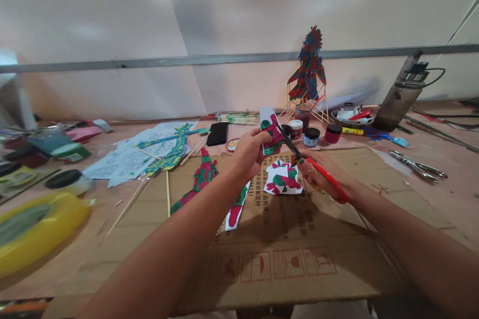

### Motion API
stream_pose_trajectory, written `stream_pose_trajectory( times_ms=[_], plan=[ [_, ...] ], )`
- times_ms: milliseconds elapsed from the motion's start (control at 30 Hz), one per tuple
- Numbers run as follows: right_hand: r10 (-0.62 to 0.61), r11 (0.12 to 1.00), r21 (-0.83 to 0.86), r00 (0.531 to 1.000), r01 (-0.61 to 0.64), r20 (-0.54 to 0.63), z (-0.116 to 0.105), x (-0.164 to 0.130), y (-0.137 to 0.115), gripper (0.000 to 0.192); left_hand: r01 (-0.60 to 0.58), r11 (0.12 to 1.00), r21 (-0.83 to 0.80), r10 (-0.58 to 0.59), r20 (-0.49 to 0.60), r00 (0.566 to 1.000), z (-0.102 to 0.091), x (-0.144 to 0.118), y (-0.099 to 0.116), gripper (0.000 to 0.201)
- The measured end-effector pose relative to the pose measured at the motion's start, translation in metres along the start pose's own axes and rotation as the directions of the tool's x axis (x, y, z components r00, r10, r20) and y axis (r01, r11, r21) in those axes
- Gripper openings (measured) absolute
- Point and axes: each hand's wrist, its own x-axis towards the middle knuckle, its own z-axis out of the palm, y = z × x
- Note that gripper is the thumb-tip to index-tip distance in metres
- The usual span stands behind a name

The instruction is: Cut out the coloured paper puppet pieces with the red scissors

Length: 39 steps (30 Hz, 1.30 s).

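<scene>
My left hand (251, 152) pinches a painted paper piece (272, 132), white at its edge with magenta and green patches, and holds it up above the cardboard. My right hand (313, 169) is closed round red-handled scissors (331, 179). Their dark blades reach to the right edge of the paper piece; whether they cut into it I cannot tell. Below lies another painted paper piece (286, 178) with a white border. A narrow painted strip (237, 209) rests partly behind my left forearm. Further left is a cut-out painted shape (200, 182) in magenta and green.
A flat cardboard sheet (284, 289) covers the table front. Blue-yellow paper figure (174, 149) on sticks, drawings (112, 159), phone (217, 133), and yellow tape roll (71, 229) lie left. Behind stand paint jars (311, 137) and a layered model (310, 67); right, a bottle (400, 94) and pliers (415, 165).
</scene>
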Motion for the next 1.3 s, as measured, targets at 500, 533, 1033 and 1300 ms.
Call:
stream_pose_trajectory(
  times_ms=[500,533,1033,1300],
  plan=[
    [-0.008,0.999,-0.050,0.998,0.011,0.063,-0.001,0.000,0.004,0.039,0.031,1.000,-0.003,-0.031,0.007,1.000,-0.001,0.002,0.000,0.015],
    [-0.012,0.999,-0.046,0.998,0.016,0.069,-0.001,0.000,0.004,0.042,0.039,0.999,-0.010,-0.039,0.010,0.999,-0.001,0.002,0.000,0.014],
    [-0.010,0.999,0.049,0.999,0.008,0.039,0.002,0.001,0.012,0.069,0.052,0.998,0.044,-0.053,0.004,0.999,-0.001,0.003,0.002,0.013],
    [0.055,0.997,0.045,0.998,-0.056,0.019,0.001,-0.001,0.004,0.062,0.050,0.998,0.039,-0.050,0.013,0.999,0.000,0.002,0.003,0.013]
  ],
)
